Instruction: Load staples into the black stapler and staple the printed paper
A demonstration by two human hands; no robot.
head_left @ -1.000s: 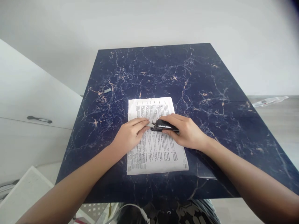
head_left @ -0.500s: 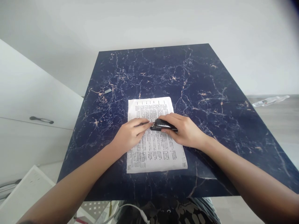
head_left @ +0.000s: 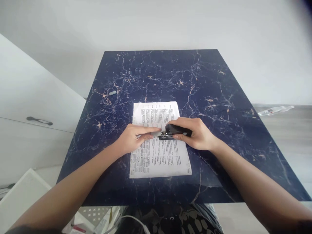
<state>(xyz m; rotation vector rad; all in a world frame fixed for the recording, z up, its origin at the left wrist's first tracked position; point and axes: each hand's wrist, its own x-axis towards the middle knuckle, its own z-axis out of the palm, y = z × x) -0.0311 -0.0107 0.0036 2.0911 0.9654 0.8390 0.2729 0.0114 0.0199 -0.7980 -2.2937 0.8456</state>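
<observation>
A printed sheet of paper (head_left: 159, 152) lies flat near the middle of the dark blue marbled table (head_left: 214, 97). My right hand (head_left: 195, 134) is closed around a black stapler (head_left: 174, 131) that sits over the sheet. My left hand (head_left: 135, 138) is pinched on a short silvery strip (head_left: 156, 133) that juts from the stapler's front end. The strip looks like a row of staples. Both forearms reach in from the near edge.
A small grey piece (head_left: 112, 93) lies on the table's far left. A white cabinet with a dark handle (head_left: 39, 121) stands at the left. A clear plastic wrapper (head_left: 275, 110) lies on the grey surface at the right. White boxes and cables sit below the near edge.
The stapler has shifted a little to the right in my right hand. A silvery strip now shows between my left fingers and the stapler's front. The view has tilted slightly.
</observation>
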